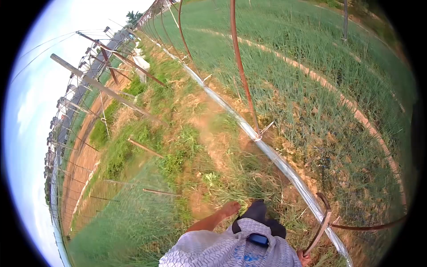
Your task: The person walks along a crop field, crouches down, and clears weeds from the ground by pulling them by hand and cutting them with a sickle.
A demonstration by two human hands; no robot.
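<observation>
My right hand [304,258] is at the lower right, partly cut off by the frame's bottom edge, with its fingers wrapped round the handle of a sickle [319,232]. The sickle's wooden handle slants upward, and its dark curved blade hooks to the left at the top, in front of the silvery plastic-wrapped pipe [271,153]. My left hand [230,208] hangs over the grass beside my dark trousers; its fingers are too small and blurred to make out. No object shows in it.
Rusty hoop poles [240,66] rise along the pipe, tied on with pale strips. Beyond it grows a field of thin green crop [293,89]. To the left are a grassy dirt path [204,133], a slanting wooden post [111,91], short stakes [146,147] and green netting [133,218].
</observation>
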